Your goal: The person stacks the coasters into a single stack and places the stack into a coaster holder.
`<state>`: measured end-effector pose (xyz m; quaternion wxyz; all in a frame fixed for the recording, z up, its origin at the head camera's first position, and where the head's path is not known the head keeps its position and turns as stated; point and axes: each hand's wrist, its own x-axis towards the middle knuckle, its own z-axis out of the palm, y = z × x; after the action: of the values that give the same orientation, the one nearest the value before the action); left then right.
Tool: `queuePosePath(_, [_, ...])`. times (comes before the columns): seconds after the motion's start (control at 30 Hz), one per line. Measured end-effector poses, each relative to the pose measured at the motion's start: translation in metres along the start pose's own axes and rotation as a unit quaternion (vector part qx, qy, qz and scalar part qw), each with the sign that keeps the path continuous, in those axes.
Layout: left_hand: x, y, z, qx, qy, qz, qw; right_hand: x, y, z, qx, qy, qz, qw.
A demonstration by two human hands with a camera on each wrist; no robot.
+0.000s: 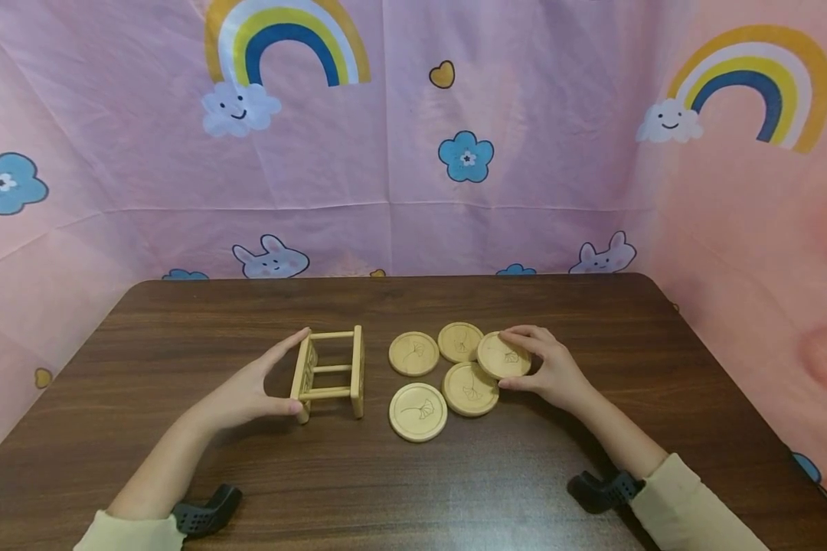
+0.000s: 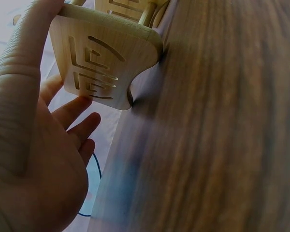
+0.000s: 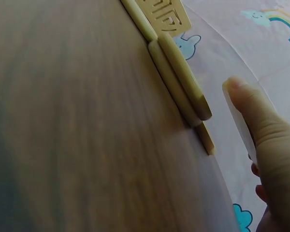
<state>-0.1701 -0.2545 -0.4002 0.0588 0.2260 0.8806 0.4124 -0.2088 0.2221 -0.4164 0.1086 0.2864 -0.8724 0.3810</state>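
Note:
My left hand (image 1: pixel 237 394) grips one side panel of a wooden coaster holder (image 1: pixel 357 371), thumb at the near end and fingers at the far end. In the left wrist view, the holder's panel (image 2: pixel 94 58) shows cut line patterns. Round wooden coasters with engraved leaf-like designs lie right of it. My right hand (image 1: pixel 551 367) is spread around the edge of the rightmost coaster (image 1: pixel 499 356), which partly overlaps the coaster below (image 1: pixel 465 390). The right wrist view shows a gap between the thumb (image 3: pixel 251 104) and the stacked coasters' edges (image 3: pixel 186 79).
More coasters lie flat: one at the far middle (image 1: pixel 460 337), one nearer the holder (image 1: pixel 413 353), and one in front (image 1: pixel 418 413). The dark wooden table (image 1: pixel 303 497) meets a printed fabric backdrop (image 1: pixel 413 237) behind and at both sides.

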Motion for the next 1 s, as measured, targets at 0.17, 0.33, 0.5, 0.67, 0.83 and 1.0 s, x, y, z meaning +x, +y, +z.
queuePosePath(0.17, [0.001,0.001,-0.001,0.003,-0.003,0.003,1.0,-0.002,-0.003,0.003,0.003,-0.013,-0.022,0.9997])
queuePosePath(0.33, [0.0,0.001,-0.002,0.008,-0.001,0.003,1.0,-0.001,-0.007,0.006,0.018,-0.027,-0.039,0.9987])
queuePosePath(0.5, [0.001,0.0,-0.002,0.01,-0.004,0.002,0.9999,-0.003,-0.009,0.009,0.019,-0.043,-0.05,0.9977])
queuePosePath(0.67, [0.002,-0.001,-0.001,0.008,-0.004,0.006,0.9999,-0.004,-0.013,0.011,0.011,-0.059,-0.056,0.9966])
queuePosePath(0.83, [0.004,-0.001,-0.002,0.009,-0.002,0.014,0.9999,-0.003,-0.018,0.013,0.008,-0.064,-0.073,0.9953])
queuePosePath(1.0, [0.003,-0.003,-0.001,0.011,-0.004,0.008,0.9999,-0.003,-0.018,0.018,0.006,-0.075,-0.088,0.9933])
